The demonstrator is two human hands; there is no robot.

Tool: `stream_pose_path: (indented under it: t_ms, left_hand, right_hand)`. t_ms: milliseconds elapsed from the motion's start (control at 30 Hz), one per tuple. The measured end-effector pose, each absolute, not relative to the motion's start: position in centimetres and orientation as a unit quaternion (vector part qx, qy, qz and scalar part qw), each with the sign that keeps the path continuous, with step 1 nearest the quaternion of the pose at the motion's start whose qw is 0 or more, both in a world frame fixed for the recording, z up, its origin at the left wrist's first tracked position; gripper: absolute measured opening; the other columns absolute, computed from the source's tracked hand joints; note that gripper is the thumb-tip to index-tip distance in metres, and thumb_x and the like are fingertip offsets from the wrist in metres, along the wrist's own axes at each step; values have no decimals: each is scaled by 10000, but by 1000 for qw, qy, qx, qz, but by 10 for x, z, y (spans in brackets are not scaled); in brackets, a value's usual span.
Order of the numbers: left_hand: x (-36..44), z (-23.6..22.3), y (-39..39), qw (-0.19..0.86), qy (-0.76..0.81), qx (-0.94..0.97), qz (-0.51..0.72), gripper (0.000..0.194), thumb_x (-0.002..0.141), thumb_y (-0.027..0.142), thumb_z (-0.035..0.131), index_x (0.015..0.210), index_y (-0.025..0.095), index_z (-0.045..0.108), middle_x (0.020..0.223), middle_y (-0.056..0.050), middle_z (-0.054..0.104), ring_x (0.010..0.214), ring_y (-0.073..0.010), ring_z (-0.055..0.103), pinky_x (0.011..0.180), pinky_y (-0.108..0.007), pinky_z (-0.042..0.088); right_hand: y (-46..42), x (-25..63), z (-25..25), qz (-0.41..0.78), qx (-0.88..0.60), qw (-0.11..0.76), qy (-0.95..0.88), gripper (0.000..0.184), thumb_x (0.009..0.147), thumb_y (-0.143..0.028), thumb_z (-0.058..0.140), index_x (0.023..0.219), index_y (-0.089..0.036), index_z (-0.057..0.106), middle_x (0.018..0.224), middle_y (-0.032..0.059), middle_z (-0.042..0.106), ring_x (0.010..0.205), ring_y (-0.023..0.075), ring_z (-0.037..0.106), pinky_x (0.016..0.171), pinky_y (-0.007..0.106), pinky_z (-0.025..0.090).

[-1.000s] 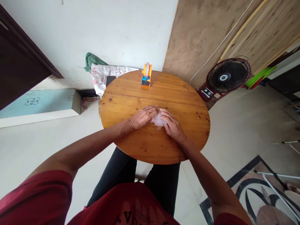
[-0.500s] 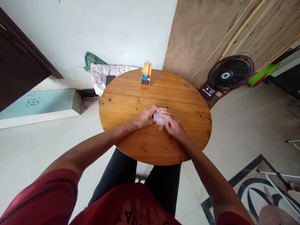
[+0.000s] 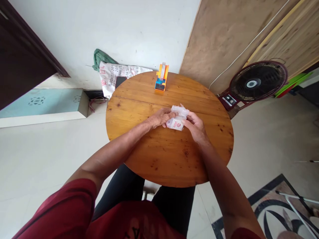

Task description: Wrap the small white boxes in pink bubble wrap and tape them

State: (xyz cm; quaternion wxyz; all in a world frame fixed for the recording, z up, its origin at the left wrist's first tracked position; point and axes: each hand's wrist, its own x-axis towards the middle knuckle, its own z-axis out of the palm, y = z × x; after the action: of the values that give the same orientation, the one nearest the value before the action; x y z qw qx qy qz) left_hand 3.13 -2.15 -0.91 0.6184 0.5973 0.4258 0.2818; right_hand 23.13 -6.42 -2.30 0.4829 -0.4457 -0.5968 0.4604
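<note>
A small white packet in clear bubble wrap (image 3: 178,123), with red print on its near face, is held between my hands above the middle of the round wooden table (image 3: 159,156). My left hand (image 3: 163,117) grips its left side, fingers lying over the front. On the right edge, my right hand (image 3: 195,125) pinches it with the thumb in front and the fingers behind. Loose wrap sticks up at the packet's top. An orange and blue tape dispenser (image 3: 161,78) with a roll of clear tape stands at the table's far edge.
Behind the table on the left lie a printed white sack (image 3: 108,78) and a green bag (image 3: 103,59) against the wall. A dark red fan (image 3: 258,81) stands to the right. A pale blue box-like slab (image 3: 42,103) lies on the floor at left.
The wrapped packet has been turned, so its red print now shows and loose wrap points up. My right hand has shifted to its right edge. The view has swung slightly left.
</note>
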Motion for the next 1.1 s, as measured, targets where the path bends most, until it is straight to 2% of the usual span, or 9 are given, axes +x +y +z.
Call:
stream_pose_path:
  t_ms: [67, 133, 233, 333, 500, 633, 800, 1100]
  left_hand:
    - [28, -13, -22, 592, 426, 616, 297, 493, 860, 625, 605, 797, 141, 672, 709, -66, 679, 608, -170, 614, 514, -266, 459]
    - [26, -18, -23, 592, 411, 614, 321, 556, 857, 679, 586, 808, 136, 697, 761, -79, 708, 693, -197, 652, 600, -294, 504]
    - [29, -21, -27, 668, 345, 559, 348, 543, 839, 659, 636, 916, 128, 723, 907, -107, 751, 849, -245, 698, 770, -357, 546]
    - [35, -20, -31, 767, 268, 476, 337, 525, 773, 599, 751, 995, 125, 717, 989, -129, 755, 927, -263, 713, 848, -389, 547]
    - [41, -21, -36, 806, 243, 429, 327, 538, 630, 474, 911, 983, 120, 711, 945, -104, 749, 855, -226, 712, 835, -362, 551]
    - [42, -24, -37, 821, 229, 387, 350, 508, 630, 364, 930, 1017, 118, 712, 890, -70, 740, 830, -198, 708, 842, -353, 549]
    - [44, -23, -39, 839, 224, 341, 359, 504, 605, 269, 942, 1035, 126, 722, 934, -69, 749, 827, -193, 701, 835, -376, 555]
    - [52, -24, -45, 824, 233, 325, 401, 479, 598, 255, 951, 1003, 129, 729, 881, -32, 735, 802, -145, 681, 825, -312, 527]
  right_hand:
    - [-61, 230, -27, 468, -459, 492, -573, 450, 767, -488, 796, 1145, -274, 678, 1130, 32, 769, 1067, 264, 712, 952, 439, 565]
    - [-59, 228, -30, 471, -466, 500, -557, 459, 750, -520, 802, 1118, -271, 688, 1099, 36, 773, 1060, 272, 714, 932, 440, 575]
    - [-58, 228, -31, 483, -471, 510, -534, 457, 750, -536, 800, 1105, -269, 692, 1056, 45, 776, 1024, 279, 721, 882, 437, 590]
    - [-60, 226, -29, 494, -466, 521, -516, 436, 747, -517, 812, 1087, -268, 700, 1034, 45, 779, 997, 273, 727, 869, 427, 590]
    - [-69, 220, -23, 489, -474, 521, -514, 418, 751, -518, 810, 1057, -253, 709, 1028, 41, 783, 986, 255, 730, 897, 420, 583]
    - [-72, 218, -19, 473, -479, 521, -525, 353, 762, -499, 810, 997, -252, 719, 992, 30, 783, 938, 232, 732, 887, 396, 579]
    - [-70, 221, -21, 451, -480, 513, -550, 302, 802, -491, 779, 1004, -277, 711, 1049, 18, 770, 1008, 222, 712, 921, 386, 563]
    - [-75, 219, -21, 375, -506, 512, -584, 266, 872, -444, 701, 1052, -250, 725, 1073, 38, 778, 949, 217, 724, 868, 380, 571]
